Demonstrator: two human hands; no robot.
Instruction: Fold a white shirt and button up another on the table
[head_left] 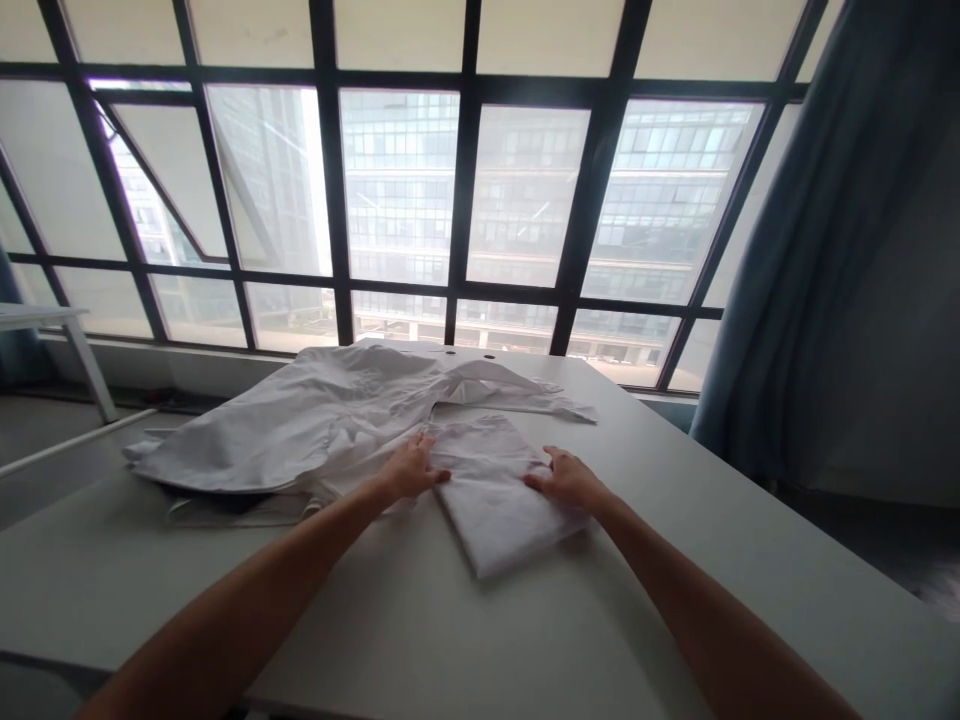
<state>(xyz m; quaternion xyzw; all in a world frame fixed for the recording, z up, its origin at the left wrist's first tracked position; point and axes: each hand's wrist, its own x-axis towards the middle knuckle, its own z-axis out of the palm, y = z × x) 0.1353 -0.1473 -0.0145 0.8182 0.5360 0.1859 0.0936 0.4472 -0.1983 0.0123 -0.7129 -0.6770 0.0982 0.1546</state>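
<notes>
A white garment folded into a flat, roughly rectangular bundle (499,510) lies on the white table in front of me. My left hand (411,466) rests at its upper left edge, fingers apart and thumb reaching onto the cloth. On the opposite edge is my right hand (568,480), its thumb on the fabric and its index finger held away from it. Both hands look open, though the undersides of the fingers are hidden. Left of the bundle, a larger white garment (247,430), possibly a shirt or coat, is spread out and wrinkled, with one sleeve-like part (517,385) stretching right behind the bundle.
The white table (720,560) extends to both sides, its far edge near a large black-framed window (465,190). Two small dark round spots show at the table's far end. A blue curtain (795,250) hangs at the right. Another white table (82,350) stands at the far left.
</notes>
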